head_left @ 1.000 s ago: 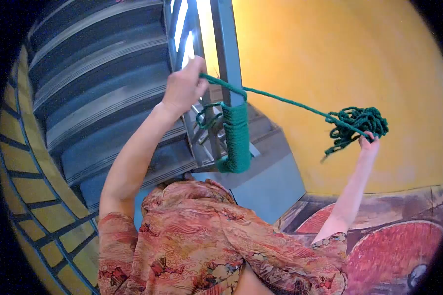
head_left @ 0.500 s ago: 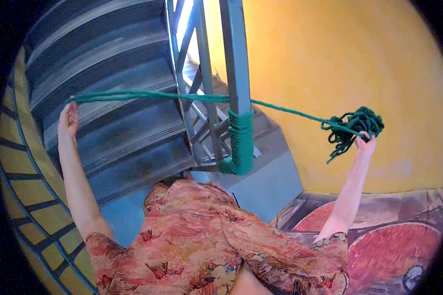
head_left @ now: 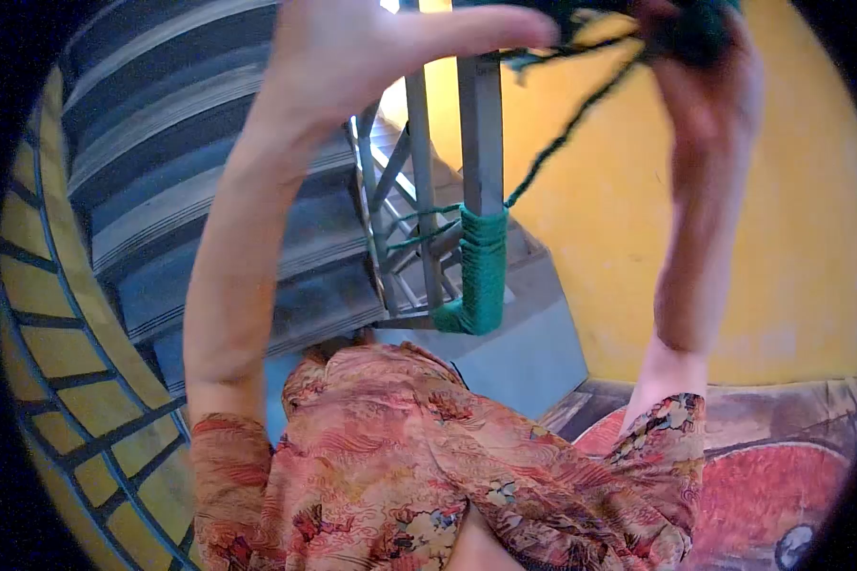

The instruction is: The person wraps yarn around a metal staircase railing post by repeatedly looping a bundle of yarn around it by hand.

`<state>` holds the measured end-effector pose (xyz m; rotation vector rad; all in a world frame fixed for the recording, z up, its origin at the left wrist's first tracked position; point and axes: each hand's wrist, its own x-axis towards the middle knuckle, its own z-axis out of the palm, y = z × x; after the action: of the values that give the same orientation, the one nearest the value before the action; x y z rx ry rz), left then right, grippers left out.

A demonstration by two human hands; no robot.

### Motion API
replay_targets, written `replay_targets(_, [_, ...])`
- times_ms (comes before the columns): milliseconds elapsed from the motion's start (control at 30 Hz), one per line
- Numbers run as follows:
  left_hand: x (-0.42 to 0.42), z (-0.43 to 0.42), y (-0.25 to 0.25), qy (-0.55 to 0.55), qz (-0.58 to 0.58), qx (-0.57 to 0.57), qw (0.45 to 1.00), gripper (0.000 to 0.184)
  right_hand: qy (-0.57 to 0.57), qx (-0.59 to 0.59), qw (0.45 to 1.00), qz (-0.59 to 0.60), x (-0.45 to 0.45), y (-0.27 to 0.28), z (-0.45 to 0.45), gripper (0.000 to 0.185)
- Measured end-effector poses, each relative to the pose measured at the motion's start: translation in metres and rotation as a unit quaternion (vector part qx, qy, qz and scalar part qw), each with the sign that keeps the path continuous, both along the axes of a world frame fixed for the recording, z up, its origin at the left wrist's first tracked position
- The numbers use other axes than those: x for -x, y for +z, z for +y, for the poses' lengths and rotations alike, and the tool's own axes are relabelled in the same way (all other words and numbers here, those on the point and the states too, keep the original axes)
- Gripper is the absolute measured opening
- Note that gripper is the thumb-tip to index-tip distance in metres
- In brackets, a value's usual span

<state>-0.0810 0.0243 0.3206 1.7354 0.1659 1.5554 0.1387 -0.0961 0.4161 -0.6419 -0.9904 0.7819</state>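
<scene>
Hands have risen: left hand [head_left: 345, 55] to eleven o'clock, grip indeterminable; right hand [head_left: 714, 93] to two, grasping green yarn bundle [head_left: 701, 34]. Steady tension should keep coiled wraps [head_left: 484, 271] tight.

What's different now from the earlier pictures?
The left hand has swung right and up, apparently releasing the stretched yarn loop, now slack. The right hand has risen, holding the yarn bundle. The green wrapping stays around the post.
</scene>
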Motion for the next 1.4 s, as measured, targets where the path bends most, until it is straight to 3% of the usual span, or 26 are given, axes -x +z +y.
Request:
replay_targets(33, [-0.002,-0.013,0.013,0.000,0.044,0.013,0.999,0.123,-0.043,0.043,0.970,-0.236,0.070,-0.017,0.003,0.027])
replay_targets(100, [-0.014,-0.023,0.018,-0.053,-0.106,0.031,0.992,0.113,0.081,0.207,0.950,-0.219,0.082,-0.036,0.017,0.047])
replay_targets(133, [-0.015,-0.008,0.008,0.033,-0.080,0.085,0.993,0.097,0.172,0.154,0.921,-0.314,0.090,-0.036,0.009,0.058])
replay_targets(167, [-0.009,0.007,-0.013,-0.116,-0.117,-0.011,0.986,0.082,0.191,0.189,0.924,-0.273,0.096,-0.027,-0.007,0.062])
replay_targets(200, [-0.001,0.005,-0.014,-0.115,-0.053,0.171,0.977,0.096,0.085,0.196,0.907,-0.362,0.088,-0.036,-0.009,0.039])
replay_targets(233, [-0.007,0.034,-0.053,-0.017,-0.041,0.164,0.985,0.058,-0.020,0.201,0.873,-0.444,0.077,-0.051,-0.004,0.025])
replay_targets(267, [-0.003,0.034,-0.065,-0.041,-0.086,0.212,0.973,0.054,-0.077,0.194,0.848,-0.487,0.048,-0.063,-0.005,0.015])
replay_targets(300, [0.002,0.031,-0.070,-0.064,-0.130,0.258,0.955,0.049,-0.138,0.179,0.831,-0.509,0.033,-0.075,-0.015,0.026])
replay_targets(400, [0.039,0.034,-0.069,-0.020,-0.178,0.329,0.927,0.036,-0.109,0.300,0.836,-0.447,-0.004,-0.111,-0.051,0.023])
replay_targets(500, [0.097,0.078,-0.078,-0.002,-0.201,0.347,0.916,0.029,-0.063,0.274,0.860,-0.425,-0.052,-0.178,-0.067,0.039])
replay_targets(567, [0.139,0.109,-0.086,-0.009,-0.167,0.282,0.945,0.026,0.007,0.281,0.787,-0.549,-0.066,-0.216,-0.080,0.054])
replay_targets(633, [0.149,0.105,-0.069,0.039,-0.190,0.327,0.925,0.024,0.138,0.236,0.814,-0.512,-0.068,-0.263,-0.071,0.056])
replay_targets(667, [0.160,0.093,-0.055,0.061,-0.206,0.333,0.918,0.025,0.138,0.233,0.816,-0.510,-0.046,-0.260,-0.066,0.056])
replay_targets(733, [0.167,0.085,-0.055,0.089,-0.218,0.340,0.911,0.027,0.289,0.350,0.822,-0.344,-0.020,-0.265,-0.051,0.047])
replay_targets(833, [0.181,0.069,-0.057,0.120,-0.067,0.193,0.972,0.041,0.302,0.259,0.833,-0.385,-0.031,-0.298,-0.045,0.034])
replay_targets(900, [0.178,0.064,-0.050,0.038,-0.193,0.309,0.930,0.034,0.249,0.308,0.823,-0.407,-0.009,-0.249,-0.060,0.024])
replay_targets(933, [0.189,0.074,-0.057,0.020,-0.193,0.332,0.923,0.032,0.132,0.341,0.813,-0.452,0.001,-0.229,-0.069,0.018])
replay_targets(967, [0.201,0.074,-0.061,0.022,-0.196,0.331,0.923,0.032,0.013,0.368,0.789,-0.491,0.005,-0.218,-0.075,0.013])
replay_targets(1033, [0.221,0.070,-0.067,0.033,-0.202,0.346,0.916,0.032,-0.020,0.283,0.744,-0.605,-0.055,-0.243,-0.076,0.017])
replay_targets(1067, [0.203,0.086,-0.061,0.113,-0.167,0.357,0.912,0.032,-0.077,0.317,0.745,-0.582,-0.097,-0.242,-0.060,0.016])
replay_targets(1133, [0.230,0.073,-0.054,0.115,-0.203,0.370,0.899,0.032,-0.195,0.343,0.711,-0.582,-0.128,-0.215,-0.078,0.015])
replay_targets(1267, [0.328,0.119,-0.088,0.098,-0.227,0.371,0.895,0.038,-0.316,0.379,0.498,-0.713,-0.207,-0.166,-0.126,0.011])
replay_targets(1300, [0.297,0.126,-0.133,0.089,-0.224,0.372,0.896,0.038,-0.328,0.392,0.441,-0.738,-0.243,-0.207,-0.135,0.015])
replay_targets(1333, [0.299,0.117,-0.131,0.184,-0.231,0.366,0.883,0.041,-0.331,0.390,0.439,-0.739,-0.236,-0.193,-0.132,0.015])
replay_targets(1367, [0.300,0.108,-0.127,0.276,-0.237,0.356,0.861,0.043,-0.344,0.471,0.504,-0.637,-0.214,-0.166,-0.126,0.019])
replay_targets(1400, [0.298,0.101,-0.125,0.266,-0.251,0.377,0.851,0.048,-0.349,0.543,0.558,-0.522,-0.189,-0.140,-0.119,0.023])
